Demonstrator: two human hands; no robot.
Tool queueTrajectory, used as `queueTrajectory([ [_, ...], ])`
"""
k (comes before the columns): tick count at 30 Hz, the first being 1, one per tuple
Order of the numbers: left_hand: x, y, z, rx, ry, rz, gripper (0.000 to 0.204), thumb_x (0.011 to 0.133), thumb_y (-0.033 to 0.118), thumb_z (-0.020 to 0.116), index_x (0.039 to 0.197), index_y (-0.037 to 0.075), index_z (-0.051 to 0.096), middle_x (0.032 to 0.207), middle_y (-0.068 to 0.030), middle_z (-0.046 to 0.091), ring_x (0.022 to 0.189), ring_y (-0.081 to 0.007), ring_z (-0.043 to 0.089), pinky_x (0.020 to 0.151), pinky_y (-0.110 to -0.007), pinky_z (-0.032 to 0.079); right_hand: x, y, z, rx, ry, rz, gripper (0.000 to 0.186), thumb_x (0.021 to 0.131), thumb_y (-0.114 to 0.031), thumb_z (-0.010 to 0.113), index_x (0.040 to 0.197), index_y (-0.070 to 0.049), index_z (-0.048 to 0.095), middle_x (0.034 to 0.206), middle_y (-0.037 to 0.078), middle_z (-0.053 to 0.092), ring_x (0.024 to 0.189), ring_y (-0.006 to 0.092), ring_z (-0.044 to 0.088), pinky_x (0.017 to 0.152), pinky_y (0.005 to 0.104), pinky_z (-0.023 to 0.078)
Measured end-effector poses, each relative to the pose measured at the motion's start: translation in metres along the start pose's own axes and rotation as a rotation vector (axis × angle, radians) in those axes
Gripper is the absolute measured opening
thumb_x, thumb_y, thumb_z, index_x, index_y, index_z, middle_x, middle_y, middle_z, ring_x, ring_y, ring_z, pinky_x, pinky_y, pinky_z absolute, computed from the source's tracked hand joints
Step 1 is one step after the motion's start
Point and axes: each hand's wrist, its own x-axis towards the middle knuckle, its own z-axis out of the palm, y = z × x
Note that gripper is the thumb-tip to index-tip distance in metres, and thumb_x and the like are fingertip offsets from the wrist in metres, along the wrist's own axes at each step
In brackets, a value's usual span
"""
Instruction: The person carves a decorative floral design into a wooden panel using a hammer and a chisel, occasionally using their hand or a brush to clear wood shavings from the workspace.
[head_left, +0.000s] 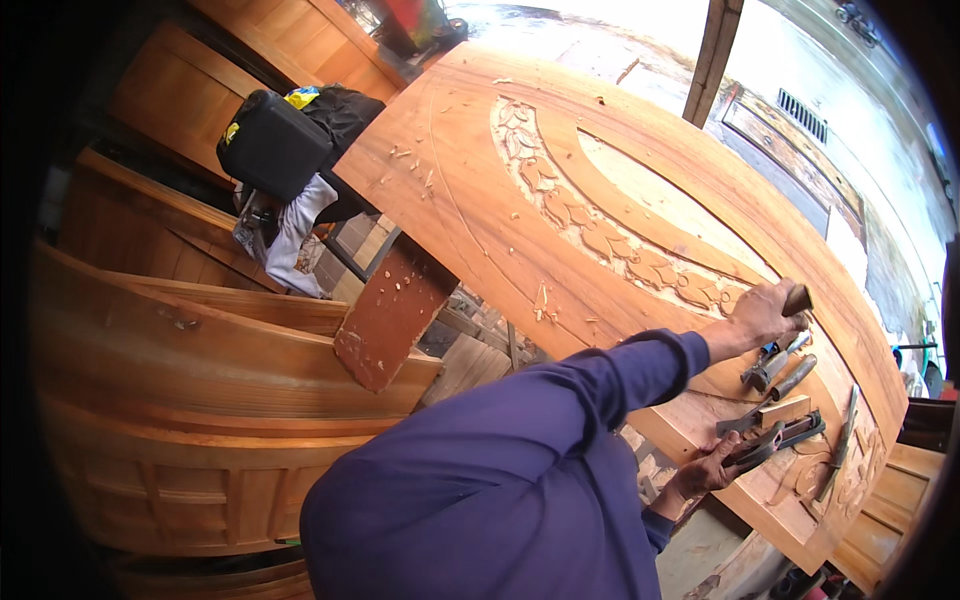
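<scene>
Dark blue sleeves (480, 450) to both wrists, left arm (590, 385) stretched from near left toward the right, left hand (762, 316) farther off in a tight fist-like grip, right hand (706, 470) nearer, half curled, its forearm mostly hidden.

Long, creased navy-blue sleeves (640, 380), bare hands (762, 315)

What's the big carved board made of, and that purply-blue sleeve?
The carved board looks like solid wood, probably unvarnished: its grain shows and loose wood chips lie on it. The sleeve looks like matte cloth, because it bends into soft folds; I can't tell whether it's cotton.
</scene>
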Motion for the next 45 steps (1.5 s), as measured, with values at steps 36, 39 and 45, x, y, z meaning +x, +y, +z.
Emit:
queueTrajectory([
  [36, -0.096, -0.133, -0.376, -0.568, 1.059, 0.112, 0.040, 0.099, 0.031, 0.065, 0.120, 0.002, 0.047, 0.075, -0.0059, 0.053, 0.062, -0.0143, 0.050, 0.053, -0.031, 0.049, -0.025, 0.021, 0.152, -0.302, -0.627, 0.436, 0.021, 0.095, -0.001, 0.070, 0.114, 0.002, 0.061, 0.075, 0.003, 0.058, 0.053, 0.0089, 0.051, 0.048, 0.0234, 0.045],
  [39, -0.092, -0.141, -0.375, -0.522, 1.051, 0.089, 0.049, 0.101, 0.041, 0.063, 0.125, 0.002, 0.047, 0.074, -0.0059, 0.052, 0.059, -0.0146, 0.050, 0.050, -0.031, 0.047, -0.021, 0.019, 0.153, -0.318, -0.666, 0.462, 0.016, 0.095, -0.003, 0.070, 0.108, 0.002, 0.062, 0.074, 0.004, 0.059, 0.053, 0.0093, 0.052, 0.048, 0.0237, 0.045],
  [45, -0.074, -0.124, -0.366, -0.623, 1.117, 0.050, 0.055, 0.100, 0.059, 0.059, 0.122, 0.010, 0.050, 0.071, -0.0043, 0.050, 0.051, -0.0153, 0.047, 0.045, -0.029, 0.042, -0.013, 0.020, 0.144, -0.346, -0.728, 0.506, 0.016, 0.095, -0.005, 0.072, 0.106, 0.001, 0.062, 0.073, 0.004, 0.060, 0.054, 0.0096, 0.055, 0.049, 0.0235, 0.046],
])
